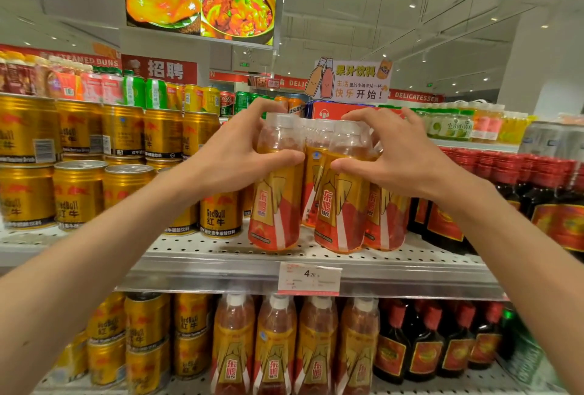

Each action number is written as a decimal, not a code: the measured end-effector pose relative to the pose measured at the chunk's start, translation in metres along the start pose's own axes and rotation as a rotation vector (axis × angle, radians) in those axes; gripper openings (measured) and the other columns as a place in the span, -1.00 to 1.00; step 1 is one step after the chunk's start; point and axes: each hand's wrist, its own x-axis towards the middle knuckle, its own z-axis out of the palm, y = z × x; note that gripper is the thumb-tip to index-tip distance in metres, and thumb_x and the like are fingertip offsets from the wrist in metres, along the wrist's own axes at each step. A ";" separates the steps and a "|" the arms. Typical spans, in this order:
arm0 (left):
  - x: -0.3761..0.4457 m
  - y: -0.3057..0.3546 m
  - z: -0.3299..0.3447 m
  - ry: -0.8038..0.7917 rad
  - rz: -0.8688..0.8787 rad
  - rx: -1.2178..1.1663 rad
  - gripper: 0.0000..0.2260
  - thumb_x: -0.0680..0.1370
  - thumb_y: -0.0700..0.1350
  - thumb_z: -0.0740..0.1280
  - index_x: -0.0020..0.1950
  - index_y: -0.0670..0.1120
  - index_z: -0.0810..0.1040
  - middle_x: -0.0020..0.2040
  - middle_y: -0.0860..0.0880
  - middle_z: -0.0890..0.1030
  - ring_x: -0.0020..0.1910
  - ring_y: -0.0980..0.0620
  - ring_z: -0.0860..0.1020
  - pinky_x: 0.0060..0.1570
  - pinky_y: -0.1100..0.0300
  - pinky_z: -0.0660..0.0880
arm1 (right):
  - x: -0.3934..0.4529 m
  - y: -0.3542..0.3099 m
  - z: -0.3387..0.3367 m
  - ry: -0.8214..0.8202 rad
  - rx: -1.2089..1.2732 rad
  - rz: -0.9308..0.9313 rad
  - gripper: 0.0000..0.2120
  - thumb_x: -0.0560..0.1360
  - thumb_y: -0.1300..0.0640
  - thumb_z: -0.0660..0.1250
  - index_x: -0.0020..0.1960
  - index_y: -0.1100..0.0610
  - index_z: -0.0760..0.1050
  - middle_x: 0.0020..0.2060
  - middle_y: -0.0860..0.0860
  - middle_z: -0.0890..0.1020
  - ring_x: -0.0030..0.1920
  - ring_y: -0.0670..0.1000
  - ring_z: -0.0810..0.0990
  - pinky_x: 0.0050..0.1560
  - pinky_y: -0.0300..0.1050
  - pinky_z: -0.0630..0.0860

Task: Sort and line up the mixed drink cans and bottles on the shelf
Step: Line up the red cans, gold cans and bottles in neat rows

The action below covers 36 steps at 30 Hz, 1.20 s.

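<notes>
Gold cans (79, 192) stand stacked left of the orange bottles (325, 186), already grouped by kind. Both hands close on those bottles at shoulder height: the left hand (234, 157) wraps the leftmost bottle (276, 192), the right hand (401, 157) the front one beside it, probably to square the row at the shelf (221, 255) edge. Dark bottles (553, 205) crowd their right.

Orange-labelled bottles (276, 186) with white caps stand upright in a cluster on the shelf (221, 249), right of gold cans (79, 192).
</notes>
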 end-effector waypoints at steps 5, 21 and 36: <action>0.001 0.002 0.017 0.096 0.037 0.152 -0.22 0.44 0.33 0.41 0.56 0.17 0.17 0.33 -0.06 0.47 0.22 0.07 0.47 0.21 0.11 0.47 | 0.004 -0.001 -0.004 -0.091 0.068 -0.071 -0.28 0.46 -0.28 0.38 0.53 -0.14 0.22 0.46 -0.04 0.42 0.41 -0.02 0.44 0.58 0.21 -0.25; -0.006 0.001 0.015 -0.015 -0.002 0.133 -0.06 0.35 0.22 0.55 0.58 0.24 0.06 0.28 0.00 0.55 0.15 0.02 0.57 0.09 0.09 0.52 | 0.014 0.003 -0.007 -0.221 0.113 -0.062 -0.29 0.45 -0.19 0.45 0.48 -0.18 0.18 0.31 0.03 0.60 0.42 0.07 0.47 0.60 0.14 -0.19; -0.031 -0.005 0.053 0.096 -0.106 -0.082 -0.06 0.47 0.19 0.44 0.64 0.14 -0.12 0.61 0.04 0.22 0.52 0.06 0.30 0.45 -0.08 0.37 | -0.014 0.010 -0.008 0.063 0.046 -0.055 -0.25 0.52 -0.26 0.32 0.60 -0.05 0.13 0.55 -0.03 0.29 0.55 0.01 0.21 0.57 0.19 0.07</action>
